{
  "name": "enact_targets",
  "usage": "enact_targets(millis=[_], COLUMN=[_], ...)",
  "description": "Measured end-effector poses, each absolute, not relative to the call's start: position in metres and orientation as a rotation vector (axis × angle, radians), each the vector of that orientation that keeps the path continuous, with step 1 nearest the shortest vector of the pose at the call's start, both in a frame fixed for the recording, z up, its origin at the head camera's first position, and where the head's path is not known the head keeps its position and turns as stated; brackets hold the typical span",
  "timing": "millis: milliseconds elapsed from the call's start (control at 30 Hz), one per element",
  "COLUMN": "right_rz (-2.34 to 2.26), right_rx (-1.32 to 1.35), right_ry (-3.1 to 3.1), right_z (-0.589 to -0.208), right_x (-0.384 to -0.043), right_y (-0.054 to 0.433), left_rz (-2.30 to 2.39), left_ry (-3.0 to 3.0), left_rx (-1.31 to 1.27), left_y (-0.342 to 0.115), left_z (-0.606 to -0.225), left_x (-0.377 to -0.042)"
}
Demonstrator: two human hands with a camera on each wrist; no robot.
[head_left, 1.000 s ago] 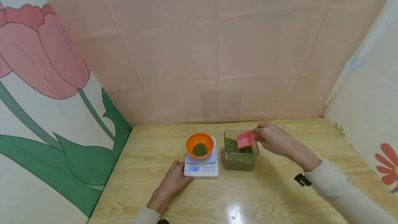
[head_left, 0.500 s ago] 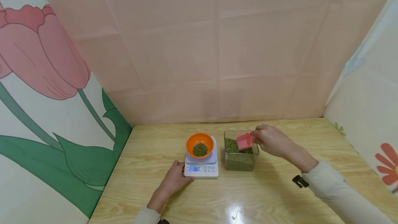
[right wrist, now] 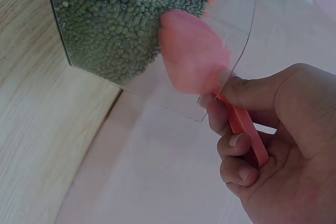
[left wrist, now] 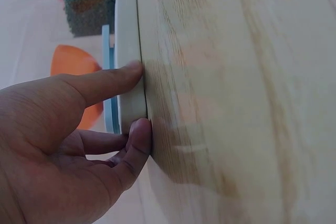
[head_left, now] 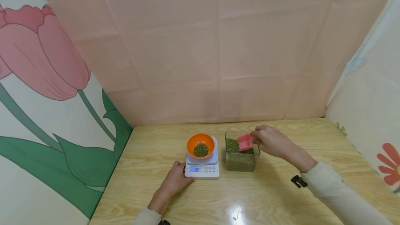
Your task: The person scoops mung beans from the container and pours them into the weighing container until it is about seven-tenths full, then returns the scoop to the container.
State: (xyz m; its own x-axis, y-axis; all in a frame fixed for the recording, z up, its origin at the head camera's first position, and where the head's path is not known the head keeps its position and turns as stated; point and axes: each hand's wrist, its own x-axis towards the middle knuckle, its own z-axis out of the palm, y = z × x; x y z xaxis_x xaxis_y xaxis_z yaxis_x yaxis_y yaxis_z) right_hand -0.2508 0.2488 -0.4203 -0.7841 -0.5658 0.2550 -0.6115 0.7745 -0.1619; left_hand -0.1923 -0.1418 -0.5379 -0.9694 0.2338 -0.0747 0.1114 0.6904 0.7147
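Note:
My right hand point(head_left: 272, 141) grips the handle of a pink scoop point(head_left: 245, 142), fingers curled round it in the right wrist view. The scoop's front edge meets the green mung beans point(right wrist: 113, 24) inside a clear square container point(head_left: 240, 162). To the left, a white kitchen scale point(head_left: 210, 172) shows what reads as 087, its decimal point unclear. On it sits an orange bowl point(head_left: 191, 145) with a small heap of mung beans. My left hand point(head_left: 175, 180) holds the scale's near left corner, thumb point(left wrist: 118, 80) along the front side and fingers bent at the corner.
The wood-grain table point(head_left: 140, 162) meets a pale pink cloth backdrop point(head_left: 187, 61) behind the scale and container. Flower-printed panels stand on the left point(head_left: 40, 114) and right point(head_left: 368, 107). The container stands a small gap right of the scale.
My right hand and the scoop have shifted slightly left within the container. The left hand, scale and bowl stay in place.

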Motion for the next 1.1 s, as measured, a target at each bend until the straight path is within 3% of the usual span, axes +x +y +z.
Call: enact_targets(millis=[1100], right_rz=[0.396], right_rx=[0.936], right_ry=[-2.81], right_z=[-0.419], right_x=[-0.254], right_y=[0.233], left_rz=[1.114], left_ry=[2.765], left_rx=[0.313], left_y=[-0.143], left_z=[-0.54], left_x=[-0.193])
